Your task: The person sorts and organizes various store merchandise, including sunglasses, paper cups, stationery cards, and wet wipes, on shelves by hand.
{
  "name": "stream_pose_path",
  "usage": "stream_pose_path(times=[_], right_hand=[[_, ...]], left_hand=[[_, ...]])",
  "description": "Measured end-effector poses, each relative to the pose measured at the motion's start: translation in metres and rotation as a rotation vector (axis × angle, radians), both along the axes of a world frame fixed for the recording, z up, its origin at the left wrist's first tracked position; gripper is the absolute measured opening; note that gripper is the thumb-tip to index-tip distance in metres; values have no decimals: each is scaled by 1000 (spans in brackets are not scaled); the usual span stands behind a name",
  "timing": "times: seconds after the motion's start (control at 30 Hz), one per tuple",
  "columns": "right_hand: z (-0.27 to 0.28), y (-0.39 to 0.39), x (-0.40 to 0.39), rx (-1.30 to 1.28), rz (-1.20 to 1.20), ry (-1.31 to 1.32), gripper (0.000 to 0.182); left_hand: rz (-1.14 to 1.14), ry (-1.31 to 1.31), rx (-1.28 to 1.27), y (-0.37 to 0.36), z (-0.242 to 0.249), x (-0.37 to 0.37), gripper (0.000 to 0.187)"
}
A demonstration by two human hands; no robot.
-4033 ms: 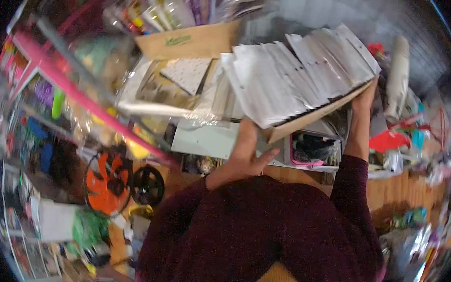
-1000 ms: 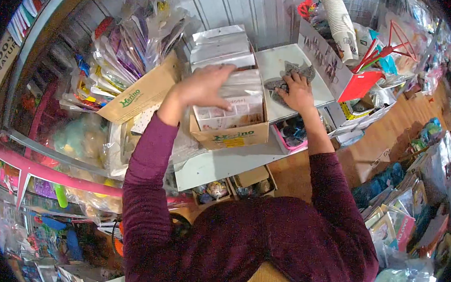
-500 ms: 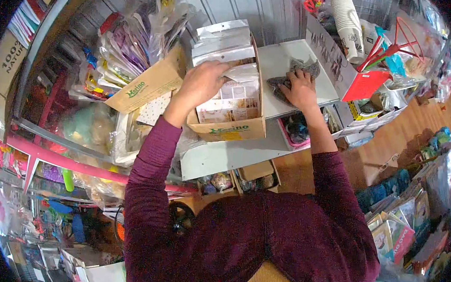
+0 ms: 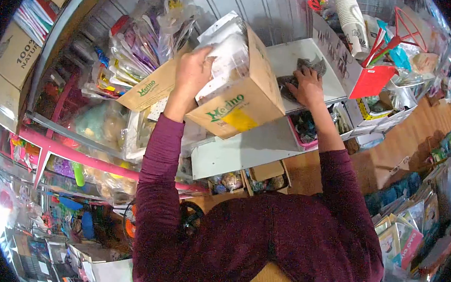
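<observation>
A cardboard box marked Merino leans toward me above the white shelf, with its front raised. White paper and clear plastic packets stand inside it. My left hand is closed over the box's left side, its fingertips beside the packets. To the right, my right hand presses on a dark grey crumpled cloth on the shelf, its fingers bent around part of it. The palm hides some of the cloth.
Another Merino box full of packets stands left. A white-and-red box with stacked paper cups borders the cloth on the right. The white shelf ends above a pink bin and small boxes.
The Merino box has tipped and its front has come up and right, with my left hand on its side. My right hand has shifted slightly with the cloth. The whole view has moved a little.
</observation>
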State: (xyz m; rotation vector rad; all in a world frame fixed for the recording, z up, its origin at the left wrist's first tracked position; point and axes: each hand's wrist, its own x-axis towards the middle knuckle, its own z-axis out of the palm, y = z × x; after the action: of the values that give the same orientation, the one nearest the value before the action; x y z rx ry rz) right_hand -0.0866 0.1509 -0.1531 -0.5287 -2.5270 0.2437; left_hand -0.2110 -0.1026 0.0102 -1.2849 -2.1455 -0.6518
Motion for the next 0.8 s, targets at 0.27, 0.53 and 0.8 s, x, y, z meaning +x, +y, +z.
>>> stream_pose_path(times=[0.27,0.53,0.8], right_hand=[[-2,6,1,3,34,55,40],[53,-31,64,-559,150,794,23],[86,-96,98,-149,562,422,33]], left_hand=[[-45,166,-276,26,-31,43,24],[24,72,-317,37,-30,48,28],[70,56,-385,33,-20,47,28]])
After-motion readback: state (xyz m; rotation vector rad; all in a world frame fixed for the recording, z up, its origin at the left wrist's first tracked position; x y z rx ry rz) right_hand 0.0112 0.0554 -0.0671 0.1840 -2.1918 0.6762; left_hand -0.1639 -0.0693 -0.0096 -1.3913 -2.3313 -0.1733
